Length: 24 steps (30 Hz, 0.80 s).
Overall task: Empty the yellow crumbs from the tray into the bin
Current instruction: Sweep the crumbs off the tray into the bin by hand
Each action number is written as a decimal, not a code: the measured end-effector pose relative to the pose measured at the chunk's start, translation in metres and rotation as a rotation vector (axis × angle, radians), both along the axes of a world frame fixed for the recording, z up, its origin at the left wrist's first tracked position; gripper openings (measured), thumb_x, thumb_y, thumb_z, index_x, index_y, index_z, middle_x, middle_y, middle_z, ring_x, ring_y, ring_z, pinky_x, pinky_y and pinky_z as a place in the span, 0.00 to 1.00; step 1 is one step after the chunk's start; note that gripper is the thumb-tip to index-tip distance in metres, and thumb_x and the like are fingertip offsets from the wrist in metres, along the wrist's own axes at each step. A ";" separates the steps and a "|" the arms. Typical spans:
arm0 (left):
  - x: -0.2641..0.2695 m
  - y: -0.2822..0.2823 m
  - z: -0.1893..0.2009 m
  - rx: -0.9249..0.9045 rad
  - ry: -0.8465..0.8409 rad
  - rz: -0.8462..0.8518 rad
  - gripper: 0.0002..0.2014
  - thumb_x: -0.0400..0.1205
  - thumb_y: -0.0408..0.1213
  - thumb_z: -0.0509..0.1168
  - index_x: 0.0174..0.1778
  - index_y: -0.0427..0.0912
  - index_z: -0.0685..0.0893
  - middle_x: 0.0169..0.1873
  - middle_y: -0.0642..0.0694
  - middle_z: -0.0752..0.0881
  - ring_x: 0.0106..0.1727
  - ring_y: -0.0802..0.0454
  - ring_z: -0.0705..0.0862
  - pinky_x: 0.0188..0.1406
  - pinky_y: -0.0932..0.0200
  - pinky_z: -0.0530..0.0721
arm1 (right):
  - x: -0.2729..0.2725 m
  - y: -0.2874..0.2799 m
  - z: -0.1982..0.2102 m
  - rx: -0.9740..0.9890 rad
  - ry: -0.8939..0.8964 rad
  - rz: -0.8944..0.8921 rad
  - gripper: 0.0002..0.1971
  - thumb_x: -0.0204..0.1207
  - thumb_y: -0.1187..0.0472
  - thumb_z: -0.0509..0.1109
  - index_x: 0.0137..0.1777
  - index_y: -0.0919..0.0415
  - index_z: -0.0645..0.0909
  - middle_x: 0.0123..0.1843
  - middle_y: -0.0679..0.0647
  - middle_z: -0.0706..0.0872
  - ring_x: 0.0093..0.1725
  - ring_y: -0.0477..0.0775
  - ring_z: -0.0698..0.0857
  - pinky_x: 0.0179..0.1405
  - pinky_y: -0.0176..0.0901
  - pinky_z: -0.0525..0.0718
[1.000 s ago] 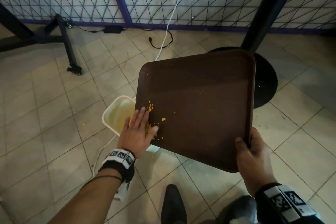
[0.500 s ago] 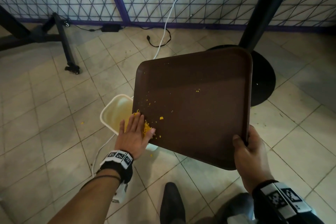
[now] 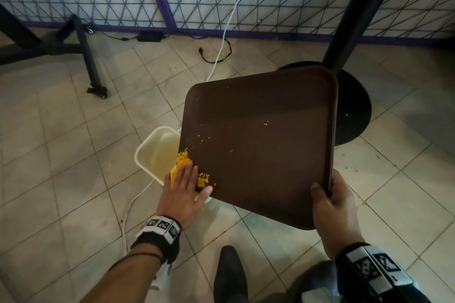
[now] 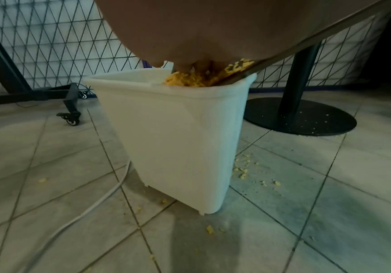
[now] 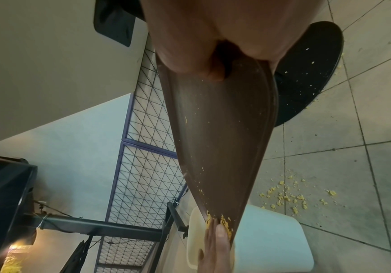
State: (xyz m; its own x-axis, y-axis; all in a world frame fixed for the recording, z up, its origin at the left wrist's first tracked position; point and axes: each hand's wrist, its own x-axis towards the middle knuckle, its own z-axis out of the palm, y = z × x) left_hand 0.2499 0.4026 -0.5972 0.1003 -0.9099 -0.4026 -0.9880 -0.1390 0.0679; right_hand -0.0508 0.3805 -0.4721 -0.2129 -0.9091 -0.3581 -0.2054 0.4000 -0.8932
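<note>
The right hand [image 3: 331, 206] is gripping the tilted tray [image 3: 258, 145] over the bin [image 3: 147, 152] while the flat left hand [image 3: 183, 190] is pushing the crumbs [image 3: 182, 158] at its low corner, best done slowly so none miss the bin.

Head view: from above, facing forward and down; takes in the tray [image 3: 258, 145], both hands and the tiled floor [image 3: 61, 155] at middling range.
Left wrist view: low, beneath the left hand [image 4: 201, 33], facing the bin [image 4: 178, 133] close up from the side.
Right wrist view: turned sideways, under the right hand [image 5: 213, 33], looking along the tray's length toward the bin.
Shared: all three catch the bin, the tray's lower corner, the yellow crumbs [image 3: 183, 158] and the black table base [image 3: 354, 110].
</note>
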 end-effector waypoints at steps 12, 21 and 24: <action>-0.013 0.030 0.006 0.015 0.066 -0.168 0.39 0.80 0.69 0.24 0.85 0.52 0.35 0.85 0.53 0.34 0.84 0.57 0.30 0.84 0.47 0.33 | 0.000 -0.002 -0.001 0.000 0.014 -0.018 0.16 0.84 0.66 0.60 0.51 0.39 0.78 0.53 0.48 0.86 0.55 0.53 0.84 0.58 0.61 0.84; 0.033 -0.004 0.039 -0.135 0.054 -0.116 0.43 0.81 0.67 0.27 0.81 0.49 0.71 0.81 0.49 0.72 0.83 0.50 0.66 0.81 0.48 0.58 | -0.001 -0.002 -0.002 0.000 -0.009 -0.006 0.15 0.85 0.65 0.60 0.64 0.45 0.77 0.56 0.47 0.86 0.58 0.54 0.84 0.62 0.64 0.84; 0.038 -0.038 0.040 -0.218 0.093 -0.003 0.39 0.84 0.66 0.32 0.82 0.49 0.69 0.82 0.48 0.70 0.82 0.47 0.67 0.80 0.43 0.63 | 0.000 -0.002 -0.002 -0.001 -0.001 -0.012 0.16 0.85 0.65 0.60 0.58 0.40 0.78 0.56 0.47 0.87 0.58 0.54 0.85 0.62 0.65 0.84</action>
State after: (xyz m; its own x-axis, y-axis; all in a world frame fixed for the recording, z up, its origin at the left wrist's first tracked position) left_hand 0.2875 0.3648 -0.5575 0.0693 -0.9766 -0.2038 -0.9765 -0.1081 0.1863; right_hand -0.0512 0.3790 -0.4742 -0.2230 -0.9071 -0.3571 -0.1999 0.4011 -0.8940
